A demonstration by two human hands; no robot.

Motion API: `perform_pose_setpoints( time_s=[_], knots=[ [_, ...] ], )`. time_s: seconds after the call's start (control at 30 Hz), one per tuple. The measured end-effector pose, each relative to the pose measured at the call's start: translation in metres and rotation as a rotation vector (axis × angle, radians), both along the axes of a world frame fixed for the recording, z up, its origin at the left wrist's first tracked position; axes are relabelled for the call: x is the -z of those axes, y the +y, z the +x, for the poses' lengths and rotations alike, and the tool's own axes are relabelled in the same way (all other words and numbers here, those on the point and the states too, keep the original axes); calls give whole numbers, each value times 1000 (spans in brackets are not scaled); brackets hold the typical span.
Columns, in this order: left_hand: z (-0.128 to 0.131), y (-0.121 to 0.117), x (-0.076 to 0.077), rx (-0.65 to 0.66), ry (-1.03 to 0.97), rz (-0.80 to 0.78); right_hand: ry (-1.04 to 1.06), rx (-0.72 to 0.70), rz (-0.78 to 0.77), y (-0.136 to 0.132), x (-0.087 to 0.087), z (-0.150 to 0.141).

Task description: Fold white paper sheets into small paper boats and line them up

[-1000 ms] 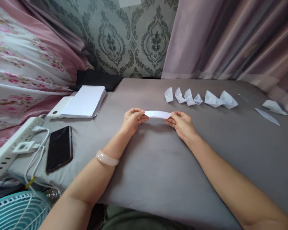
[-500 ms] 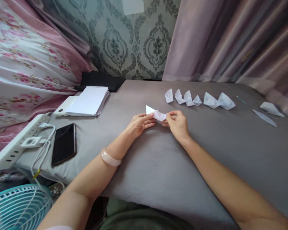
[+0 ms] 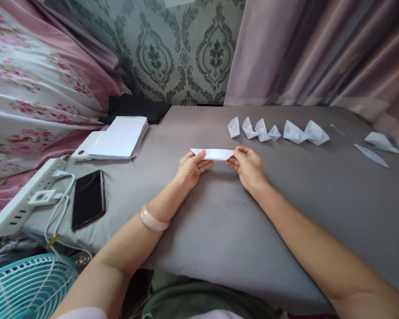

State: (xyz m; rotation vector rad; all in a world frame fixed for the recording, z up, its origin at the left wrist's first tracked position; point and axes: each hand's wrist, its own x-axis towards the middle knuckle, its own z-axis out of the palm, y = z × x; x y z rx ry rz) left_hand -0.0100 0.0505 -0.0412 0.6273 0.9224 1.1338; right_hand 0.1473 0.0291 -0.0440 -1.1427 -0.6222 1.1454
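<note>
Between my two hands is a folded white paper [image 3: 216, 154], stretched out long and flat with slanted ends. My left hand [image 3: 192, 168] pinches its left part, thumb on top and fingers beneath. At the right end, my right hand [image 3: 250, 167] grips the corner between thumb and fingers. The paper is held just above the grey cloth-covered surface [image 3: 206, 212]. Beyond my right hand stand several folded paper boats, among them a small one [image 3: 274, 133] and a larger one [image 3: 315, 133].
At the left lie a paper stack [image 3: 119, 137], a black phone [image 3: 88, 199] and a power strip [image 3: 26, 192] with white cables. A teal fan [image 3: 26, 288] stands at the lower left. Folded paper pieces [image 3: 382, 141] and a thin stick [image 3: 338, 130] lie at the right.
The paper has gone from a bent shape with a raised left point to a long flat strip. My hands have moved slightly apart, and the view has tilted a little downward.
</note>
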Motion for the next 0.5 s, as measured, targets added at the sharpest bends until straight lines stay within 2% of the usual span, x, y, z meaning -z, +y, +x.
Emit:
perform_pose_setpoints(
  time_s=[0.17, 0.33, 0.5],
  knots=[
    [3, -2, 6, 13, 94, 45, 95, -342, -140, -7, -5, -7],
    [6, -5, 10, -30, 215, 114, 52, -332, -241, -11, -6, -14],
    [7, -5, 10, -33, 152, 48, -6, -359, -279, -11, -4, -14]
  ],
)
